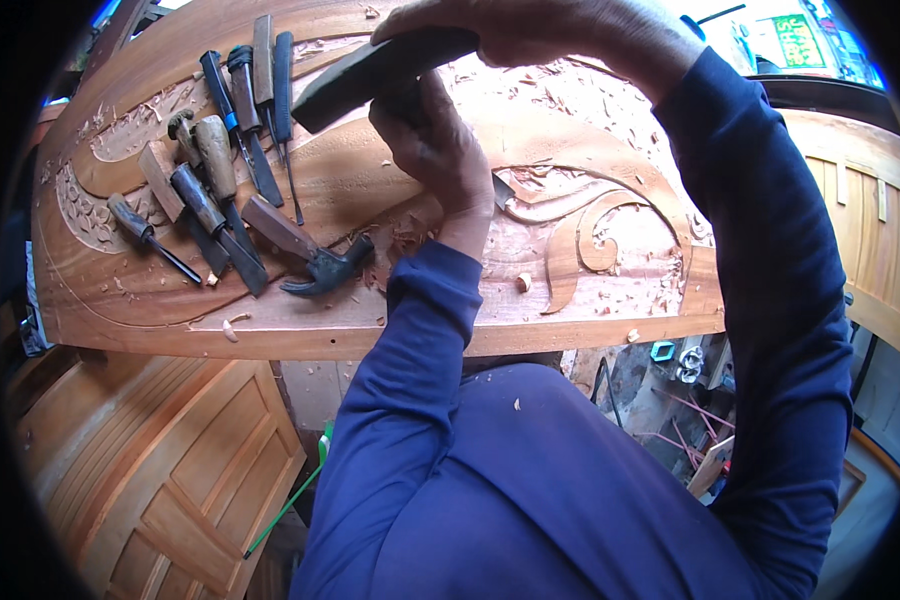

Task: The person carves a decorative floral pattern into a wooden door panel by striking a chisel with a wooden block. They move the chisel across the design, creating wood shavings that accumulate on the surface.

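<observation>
My right hand is closed round a dark wooden block, which slants above my left hand. Below it my left hand is wrapped round the dark handle of a chisel. The chisel's flat metal blade shows to the right of my left wrist, by a carved groove. Whether the block touches the handle, I cannot tell. Under both hands lies a carved wooden panel with raised scrolls. A claw hammer rests on it, left of my left forearm.
Several chisels and gouges lie in a cluster on the panel's left part. Wood shavings are scattered over the carving. Below the panel's front edge, a panelled wooden door leans at lower left. Another wooden door stands at right.
</observation>
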Demonstrator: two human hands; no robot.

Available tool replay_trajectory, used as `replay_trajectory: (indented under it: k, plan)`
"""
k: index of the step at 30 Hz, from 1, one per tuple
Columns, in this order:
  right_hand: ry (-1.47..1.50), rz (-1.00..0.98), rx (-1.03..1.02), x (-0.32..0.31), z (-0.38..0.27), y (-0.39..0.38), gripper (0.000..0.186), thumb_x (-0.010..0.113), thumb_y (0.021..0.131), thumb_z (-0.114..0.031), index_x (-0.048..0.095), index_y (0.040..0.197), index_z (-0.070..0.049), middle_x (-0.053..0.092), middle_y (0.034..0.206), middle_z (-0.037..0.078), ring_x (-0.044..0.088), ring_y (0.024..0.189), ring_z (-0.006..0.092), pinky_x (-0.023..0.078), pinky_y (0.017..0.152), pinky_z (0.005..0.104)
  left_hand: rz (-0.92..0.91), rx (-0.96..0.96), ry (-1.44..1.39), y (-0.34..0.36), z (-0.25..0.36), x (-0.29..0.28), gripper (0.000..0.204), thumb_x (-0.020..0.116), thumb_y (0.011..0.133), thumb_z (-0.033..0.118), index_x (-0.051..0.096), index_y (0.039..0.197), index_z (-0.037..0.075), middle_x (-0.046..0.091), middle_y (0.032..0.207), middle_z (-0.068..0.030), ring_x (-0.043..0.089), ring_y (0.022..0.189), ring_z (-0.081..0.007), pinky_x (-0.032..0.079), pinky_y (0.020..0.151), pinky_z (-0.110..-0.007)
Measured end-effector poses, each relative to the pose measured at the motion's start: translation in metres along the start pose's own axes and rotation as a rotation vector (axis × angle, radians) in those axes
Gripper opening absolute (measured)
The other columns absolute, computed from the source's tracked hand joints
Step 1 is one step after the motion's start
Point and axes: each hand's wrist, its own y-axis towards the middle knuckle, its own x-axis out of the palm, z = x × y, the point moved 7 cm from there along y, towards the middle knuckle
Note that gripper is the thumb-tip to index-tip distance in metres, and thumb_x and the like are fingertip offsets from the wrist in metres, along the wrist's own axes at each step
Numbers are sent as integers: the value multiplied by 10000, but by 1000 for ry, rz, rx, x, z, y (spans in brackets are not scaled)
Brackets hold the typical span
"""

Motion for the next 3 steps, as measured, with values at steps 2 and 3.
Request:
replay_trajectory:
  k: [2, 3]
  plan:
    - [19, 119, 52, -9, 2, 5, 775, 592, 793, 145, 615, 1489, -195, 645, 1241, 205, 632, 1175, 370, 524, 977, 470, -21, 101, 94, 2, 8, -7, 327, 751, 1032, 258, 570, 1197, 41, 628, 1069, -37, 587, 890, -107, 512, 717, -251]
    - [22, 117, 48, -8, 1, 6, 775, 592, 793, 145, 615, 1489, -195, 645, 1241, 205, 632, 1175, 370, 524, 977, 470, -25, 83, 116, 2, 7, -8, 350, 757, 1028, 265, 568, 1215, 37, 636, 1090, -41, 596, 913, -141, 531, 804, -282]
